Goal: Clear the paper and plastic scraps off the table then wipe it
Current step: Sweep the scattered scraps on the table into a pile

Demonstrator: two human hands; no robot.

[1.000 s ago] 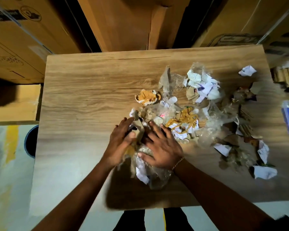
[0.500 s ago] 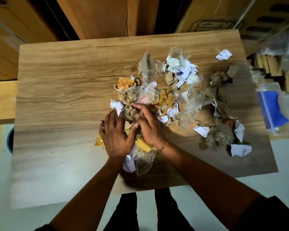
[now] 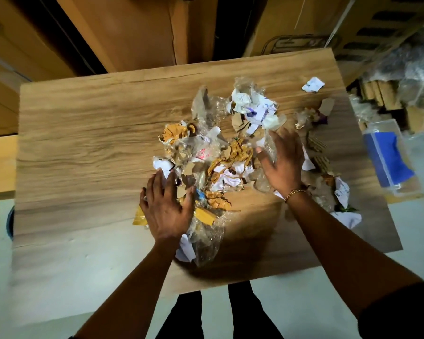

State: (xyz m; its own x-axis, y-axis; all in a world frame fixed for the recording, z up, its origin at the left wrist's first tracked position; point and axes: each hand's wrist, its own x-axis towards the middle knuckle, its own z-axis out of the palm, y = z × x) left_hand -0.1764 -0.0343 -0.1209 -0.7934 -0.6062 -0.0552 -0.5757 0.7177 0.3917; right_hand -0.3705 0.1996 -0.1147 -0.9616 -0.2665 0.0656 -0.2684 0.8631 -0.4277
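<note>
Overhead, scraps (image 3: 230, 152) litter the wooden table (image 3: 83, 133) among stacked cardboard boxes (image 3: 132, 28).

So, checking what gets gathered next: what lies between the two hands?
In the head view, crumpled brown and white paper scraps and clear plastic lie between the left hand and the right hand.

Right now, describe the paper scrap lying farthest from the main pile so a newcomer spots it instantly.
Start at the wooden table, then look to its far right corner, beyond the heap of scraps. A crumpled white paper ball lies there alone on bare wood. Unlike the rest, it touches no plastic or other scrap.
</note>
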